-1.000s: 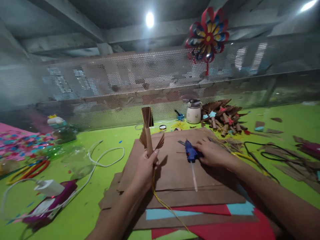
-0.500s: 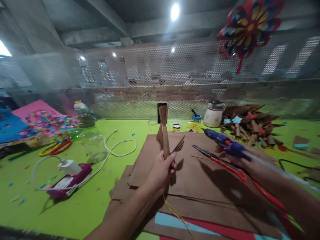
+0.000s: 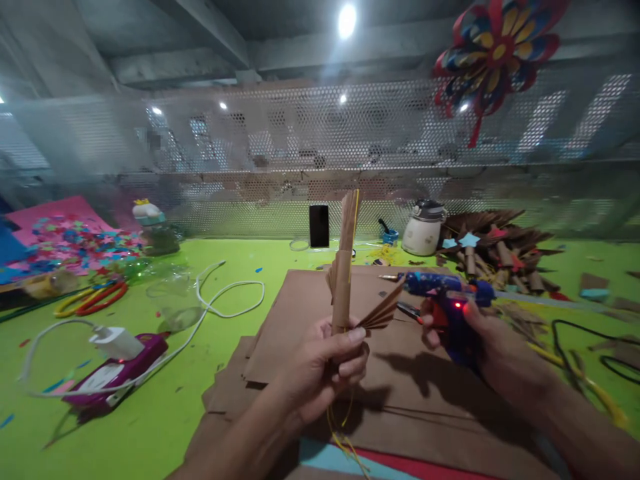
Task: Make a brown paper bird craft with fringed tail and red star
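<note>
My left hand is closed round the lower part of a brown paper roll with folded fan pieces, held upright over the brown card sheets. Thin yellow strands hang from its bottom. My right hand grips a blue glue gun with a red light on. The gun's nozzle points left toward the fan piece on the roll's right side, close to it.
A pile of similar brown paper pieces and a white jar stand at the back right. A dark phone leans on the mesh wall. A purple device with a white charger and cable lies at left. Black cables run at right.
My right hand picked the glue gun off the card, lifted it and brought its nozzle to the paper roll. My left hand raised and shifted the roll slightly right.
</note>
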Available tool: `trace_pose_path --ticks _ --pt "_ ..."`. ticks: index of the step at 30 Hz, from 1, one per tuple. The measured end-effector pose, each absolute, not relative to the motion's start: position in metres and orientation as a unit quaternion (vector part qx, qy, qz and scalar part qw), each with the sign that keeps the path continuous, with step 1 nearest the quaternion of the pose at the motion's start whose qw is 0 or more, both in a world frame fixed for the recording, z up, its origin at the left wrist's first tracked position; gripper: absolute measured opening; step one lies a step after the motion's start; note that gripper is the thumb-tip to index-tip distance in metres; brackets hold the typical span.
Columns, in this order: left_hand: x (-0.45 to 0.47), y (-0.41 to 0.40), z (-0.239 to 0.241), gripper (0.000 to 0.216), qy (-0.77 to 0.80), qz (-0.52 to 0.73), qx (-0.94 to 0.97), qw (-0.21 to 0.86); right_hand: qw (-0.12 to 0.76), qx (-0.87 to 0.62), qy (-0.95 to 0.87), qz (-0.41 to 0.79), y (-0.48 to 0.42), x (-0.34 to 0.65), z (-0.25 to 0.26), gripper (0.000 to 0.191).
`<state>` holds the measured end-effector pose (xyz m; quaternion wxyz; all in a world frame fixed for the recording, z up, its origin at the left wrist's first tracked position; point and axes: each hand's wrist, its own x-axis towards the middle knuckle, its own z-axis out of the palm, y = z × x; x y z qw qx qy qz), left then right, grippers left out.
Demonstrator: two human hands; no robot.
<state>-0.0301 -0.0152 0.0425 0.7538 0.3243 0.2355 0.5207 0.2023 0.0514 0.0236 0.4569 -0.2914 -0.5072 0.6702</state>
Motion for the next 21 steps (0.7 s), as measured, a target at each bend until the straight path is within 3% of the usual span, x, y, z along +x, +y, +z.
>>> trace_pose_path --ticks 9,21 --pt "-0.025 -0.025 0.042 0.014 0.164 0.453 0.341 0.807 0.403 -0.271 -0.622 0.614 0.035 0.208 0.017 0.043" --pt "-0.022 -0.025 0.040 0.010 0.158 0.454 0.333 0.811 0.379 -0.295 -0.706 0.521 0.039 0.218 0.008 0.047"
